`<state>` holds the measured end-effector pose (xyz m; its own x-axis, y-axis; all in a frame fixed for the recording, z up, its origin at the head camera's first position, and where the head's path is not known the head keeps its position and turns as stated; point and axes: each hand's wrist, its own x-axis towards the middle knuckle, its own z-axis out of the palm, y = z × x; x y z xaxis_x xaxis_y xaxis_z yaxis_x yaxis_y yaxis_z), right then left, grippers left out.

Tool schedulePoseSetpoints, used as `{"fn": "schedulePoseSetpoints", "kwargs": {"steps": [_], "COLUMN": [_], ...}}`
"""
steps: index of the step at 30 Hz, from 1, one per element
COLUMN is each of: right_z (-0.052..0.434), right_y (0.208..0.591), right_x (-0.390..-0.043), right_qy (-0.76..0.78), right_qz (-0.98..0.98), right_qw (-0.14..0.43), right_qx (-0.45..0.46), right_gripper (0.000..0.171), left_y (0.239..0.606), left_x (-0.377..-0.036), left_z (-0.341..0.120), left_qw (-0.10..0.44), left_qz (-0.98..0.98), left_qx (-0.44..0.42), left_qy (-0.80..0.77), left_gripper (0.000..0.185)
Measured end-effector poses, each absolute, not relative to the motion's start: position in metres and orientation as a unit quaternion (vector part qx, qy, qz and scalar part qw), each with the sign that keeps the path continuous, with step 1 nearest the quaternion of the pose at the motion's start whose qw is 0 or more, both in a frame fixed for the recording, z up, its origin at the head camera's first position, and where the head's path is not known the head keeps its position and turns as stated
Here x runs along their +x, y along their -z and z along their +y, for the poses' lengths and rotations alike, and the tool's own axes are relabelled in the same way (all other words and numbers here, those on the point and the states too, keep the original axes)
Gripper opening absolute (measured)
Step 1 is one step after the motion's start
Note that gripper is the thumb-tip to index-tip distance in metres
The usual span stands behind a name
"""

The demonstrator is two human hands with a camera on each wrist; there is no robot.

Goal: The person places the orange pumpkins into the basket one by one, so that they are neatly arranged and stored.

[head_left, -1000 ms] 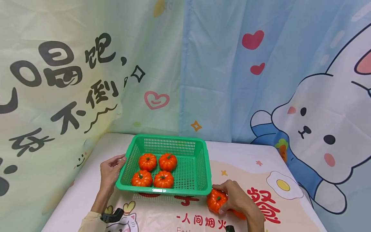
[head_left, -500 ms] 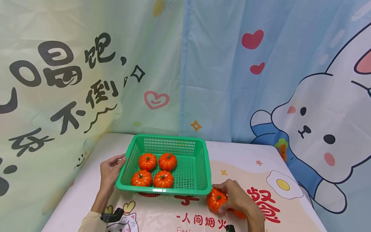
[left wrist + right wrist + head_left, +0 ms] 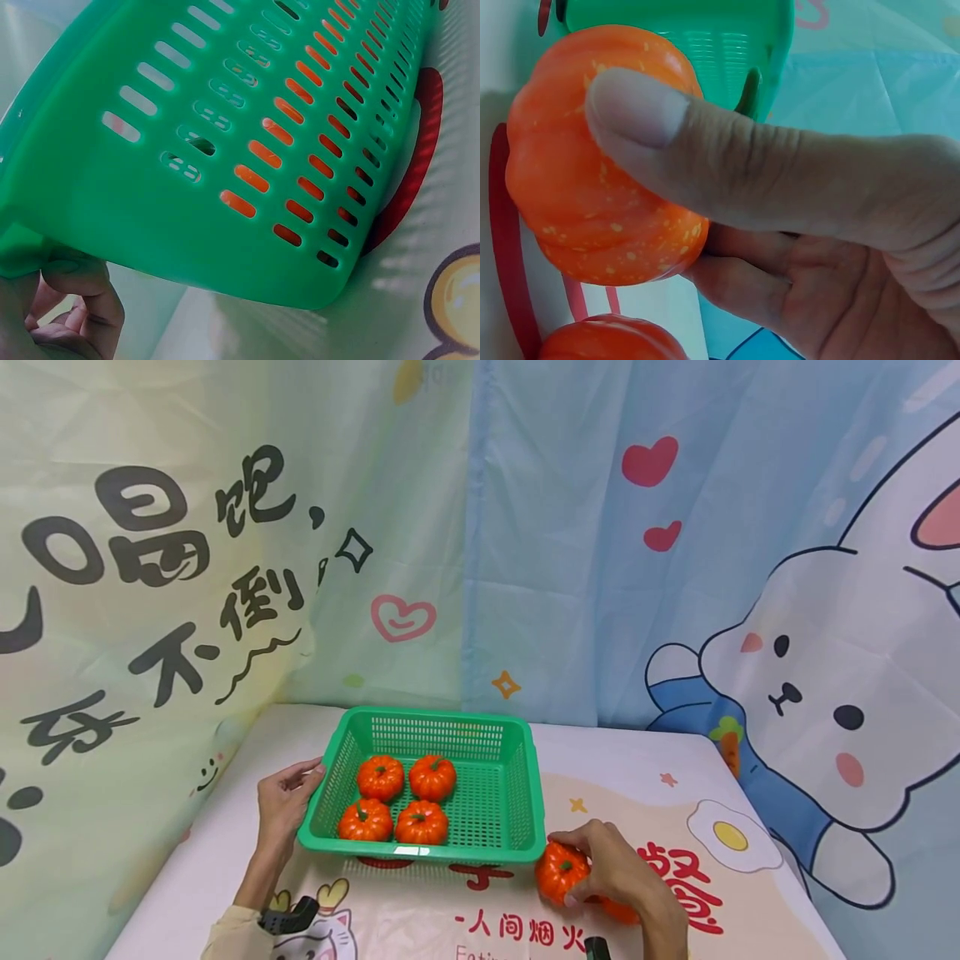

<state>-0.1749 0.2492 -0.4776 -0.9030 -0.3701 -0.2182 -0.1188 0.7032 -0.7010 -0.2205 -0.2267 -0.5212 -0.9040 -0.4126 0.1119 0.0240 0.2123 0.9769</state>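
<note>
My right hand (image 3: 611,864) grips a small orange pumpkin (image 3: 561,873) by the front right corner of the green basket (image 3: 420,852). In the right wrist view the thumb lies across the pumpkin (image 3: 607,187), with fingers behind it. Another pumpkin (image 3: 619,911) sits on the table, partly hidden under that hand. My left hand (image 3: 285,797) pinches the basket's left rim; in the left wrist view its curled fingers (image 3: 82,289) meet the rim corner. Inside the basket, several pumpkins (image 3: 422,822) stand grouped in the left half, and orange shows through the slots.
A printed cloth with red lettering and a fried egg picture (image 3: 731,835) covers the table (image 3: 300,727). Behind it hangs a curtain (image 3: 540,568) with hearts and a rabbit. A dark band (image 3: 288,917) circles the left wrist.
Both hands keep their holds, the right on the pumpkin and the left on the basket rim. The whole head view has shifted very slightly.
</note>
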Motion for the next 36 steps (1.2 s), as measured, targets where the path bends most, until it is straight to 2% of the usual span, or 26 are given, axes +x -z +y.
{"fn": "schedulePoseSetpoints", "kwargs": {"steps": [36], "right_z": [0.244], "right_y": [0.447], "right_x": [-0.163], "right_qy": [0.334], "right_qz": [0.928], "right_qw": [0.151], "right_qx": [-0.063], "right_gripper": [0.070], "left_y": [0.520], "left_x": [-0.220], "left_z": [-0.226], "left_qw": [0.176], "left_qz": [-0.752], "left_qx": [0.127], "left_qy": [0.623], "left_gripper": [0.035]}}
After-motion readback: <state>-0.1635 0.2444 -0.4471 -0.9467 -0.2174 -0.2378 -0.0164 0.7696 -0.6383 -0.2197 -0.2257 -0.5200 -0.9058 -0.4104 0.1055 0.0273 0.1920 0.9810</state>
